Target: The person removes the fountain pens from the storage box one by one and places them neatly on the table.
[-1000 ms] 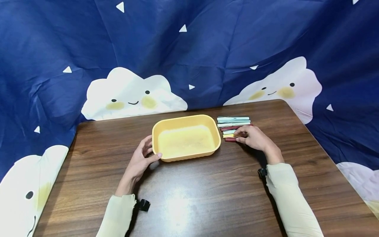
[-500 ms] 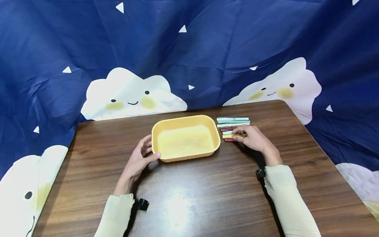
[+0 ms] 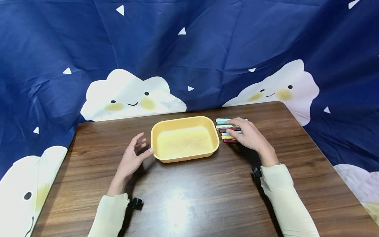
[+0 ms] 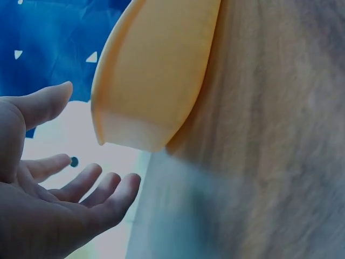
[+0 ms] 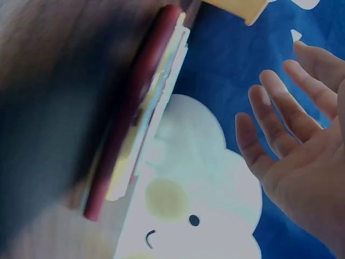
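Note:
A yellow rectangular tray [image 3: 186,159] stands on the table with its inside bare. Left of it hovers my left hand [image 3: 131,161], fingers loosely bent and spread; the left wrist view shows a gap between the fingers [image 4: 116,197] and the tray wall [image 4: 156,70]. Several pens lie side by side right of the tray: a dark red pen [image 3: 229,141] nearest me, a yellow pen [image 3: 226,137], then light blue and white ones [image 3: 222,121]. Above this row is my right hand [image 3: 250,135], which partly hides it. In the right wrist view its relaxed fingers hold nothing, apart from the pens [image 5: 135,97].
The brown wooden table [image 3: 183,204] bears a bright glare spot at the front. Behind it hangs a blue cloth [image 3: 204,49] with white clouds and triangles. A small black device [image 3: 137,203] sits at the left wrist, another [image 3: 256,172] at the right.
My left hand has let go of the tray's left end and moved away to the left. My right hand has released the pens and lifted slightly, its fingers now looser above the row.

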The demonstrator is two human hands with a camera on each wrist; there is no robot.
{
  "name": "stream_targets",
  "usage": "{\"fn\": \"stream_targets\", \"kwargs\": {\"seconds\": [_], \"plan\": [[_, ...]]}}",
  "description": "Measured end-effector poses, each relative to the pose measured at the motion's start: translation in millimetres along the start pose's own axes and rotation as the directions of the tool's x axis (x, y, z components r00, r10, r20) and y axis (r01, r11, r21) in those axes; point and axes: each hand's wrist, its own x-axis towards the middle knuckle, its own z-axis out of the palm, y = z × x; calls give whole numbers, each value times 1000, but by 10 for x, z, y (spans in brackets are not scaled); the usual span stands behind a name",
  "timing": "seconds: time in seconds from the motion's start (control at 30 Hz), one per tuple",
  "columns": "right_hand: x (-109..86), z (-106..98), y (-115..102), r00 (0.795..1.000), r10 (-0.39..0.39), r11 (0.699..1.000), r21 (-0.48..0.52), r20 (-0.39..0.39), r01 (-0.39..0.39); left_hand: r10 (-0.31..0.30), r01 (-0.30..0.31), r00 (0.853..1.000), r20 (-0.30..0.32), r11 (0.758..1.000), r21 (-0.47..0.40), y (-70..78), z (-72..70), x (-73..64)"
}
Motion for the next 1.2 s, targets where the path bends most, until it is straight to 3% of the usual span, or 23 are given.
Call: {"fn": "stream_targets", "kwargs": {"seconds": [0.13, 0.23, 0.47, 0.63, 0.73, 0.8, 0.93, 1.0, 1.1, 1.2], "plan": [[22, -54, -125, 1000, 11, 1000, -7, 1, -11, 43, -41, 999, -14, 996, 78, 78, -56, -10], [39, -77, -216, 1000, 9, 1000, -14, -3, -9, 87, -81, 996, -26, 980, 182, 157, -84, -20], [124, -67, -483, 1000, -13, 999, -49, 10, 14, 204, -168, 978, -46, 897, 409, 363, -180, -62], [102, 30, -658, 998, -61, 990, -131, -4, 60, 241, -196, 971, -7, 808, 555, 480, -193, -96], [91, 94, -745, 996, -85, 977, -200, -11, 81, 268, -205, 964, -2, 740, 640, 551, -177, -120], [92, 132, -793, 996, -94, 968, -235, -2, 91, 293, -206, 956, -5, 686, 698, 592, -153, -141], [114, 189, -879, 995, -95, 952, -291, 28, 99, 331, -206, 944, 14, 554, 806, 677, -88, -174], [126, 211, -921, 996, -84, 947, -307, 43, 93, 331, -206, 943, 32, 505, 838, 710, -50, -189], [142, 240, -976, 994, -68, 942, -324, 82, 91, 314, -202, 948, 55, 459, 865, 747, 0, -212], [145, 265, -1026, 992, -52, 935, -343, 119, 90, 281, -195, 957, 70, 446, 874, 760, 39, -236]]}}
